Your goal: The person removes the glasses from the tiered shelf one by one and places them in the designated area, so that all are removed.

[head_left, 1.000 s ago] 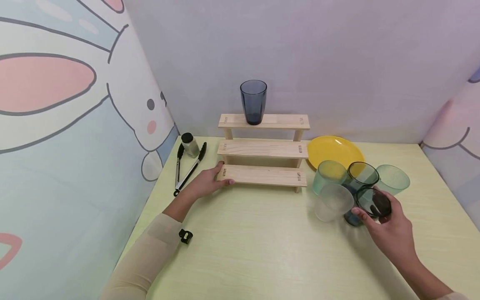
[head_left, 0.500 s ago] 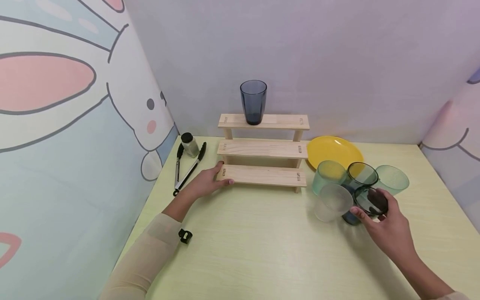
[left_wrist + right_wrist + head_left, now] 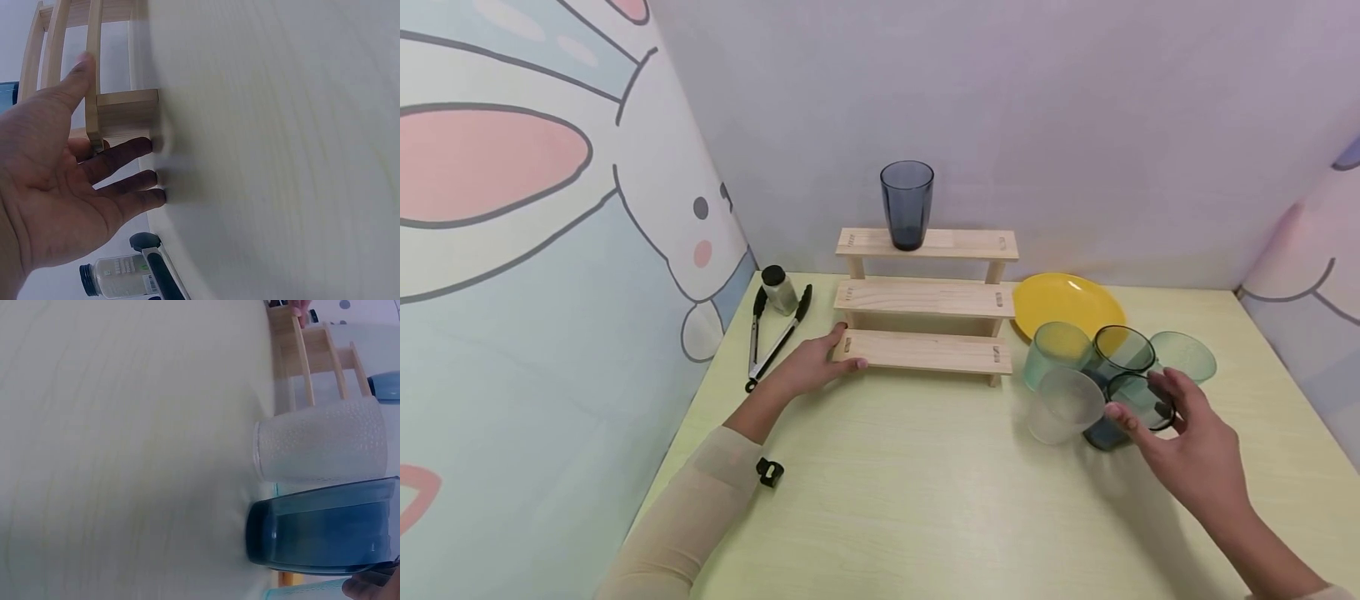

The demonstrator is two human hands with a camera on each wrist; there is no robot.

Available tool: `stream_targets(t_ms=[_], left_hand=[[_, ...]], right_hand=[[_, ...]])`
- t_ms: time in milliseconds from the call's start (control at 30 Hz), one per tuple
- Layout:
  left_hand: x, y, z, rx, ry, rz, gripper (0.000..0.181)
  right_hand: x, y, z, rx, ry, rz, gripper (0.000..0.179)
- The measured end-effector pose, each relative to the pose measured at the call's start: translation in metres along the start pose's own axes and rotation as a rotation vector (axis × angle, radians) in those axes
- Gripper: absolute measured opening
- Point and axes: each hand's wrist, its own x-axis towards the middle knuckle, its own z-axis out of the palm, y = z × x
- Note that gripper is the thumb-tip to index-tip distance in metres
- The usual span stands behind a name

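Observation:
My left hand (image 3: 816,365) holds the left end of the bottom step of a three-step wooden rack (image 3: 925,350). Its thumb lies along the plank and its index finger is behind it; the other fingers extend toward the tabletop in the left wrist view. At the right, my right hand (image 3: 1198,446) spans the rim of a dark blue drinking glass (image 3: 319,531), thumb on the near left side, fingers on the far right. That glass stands right beside a clear frosted cup (image 3: 1066,408). A second blue glass (image 3: 1122,348) is just behind it.
Another blue glass (image 3: 907,204) stands on the rack's top step. Green tumblers (image 3: 1052,354) flank the rear glass, before a yellow plate (image 3: 1067,300). Left are tongs (image 3: 778,346), a black-capped jar (image 3: 780,292) and a small black clip (image 3: 770,472). Walls border the back and sides.
My right hand has shifted slightly right and its fingers have spread wider at the blue glass's rim. The glass has barely moved. My left hand stays on the rack.

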Motion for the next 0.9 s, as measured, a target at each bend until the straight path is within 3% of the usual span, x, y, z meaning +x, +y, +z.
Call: stream_targets(t_ms=[467, 700, 900], left_hand=[[0.001, -0.001, 0.000, 0.004, -0.001, -0.006, 0.111], [0.002, -0.002, 0.000, 0.006, 0.000, -0.001, 0.111], [0.003, -0.002, 0.001, 0.007, -0.001, 0.002, 0.110]], right_hand=[[0.026, -0.028, -0.025, 0.008, 0.092, -0.063, 0.084], [0.051, -0.043, -0.031, 0.021, 0.074, -0.112, 0.092], [0.076, -0.057, -0.035, -0.024, 0.033, -0.097, 0.096]])
